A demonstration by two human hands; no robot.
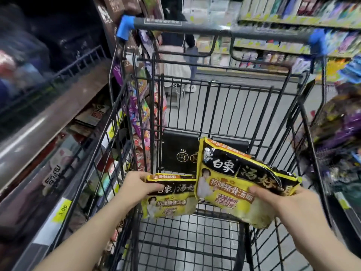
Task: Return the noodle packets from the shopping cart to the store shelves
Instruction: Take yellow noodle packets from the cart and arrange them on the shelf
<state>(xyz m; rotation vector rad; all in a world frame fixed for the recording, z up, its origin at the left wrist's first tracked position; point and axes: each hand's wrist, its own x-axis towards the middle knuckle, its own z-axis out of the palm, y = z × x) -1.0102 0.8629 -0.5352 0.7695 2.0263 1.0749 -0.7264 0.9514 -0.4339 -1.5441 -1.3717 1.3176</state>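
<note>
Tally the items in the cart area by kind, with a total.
Yellow-and-black plastic noodle packets: 2, one in the left hand at, one in the right hand at
Black wire shopping cart: 1
Total: 3

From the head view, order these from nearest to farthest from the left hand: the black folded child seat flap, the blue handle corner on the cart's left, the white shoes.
1. Black folded child seat flap, just beyond the left hand.
2. Blue handle corner, up left.
3. White shoes, on the far aisle floor.
</note>
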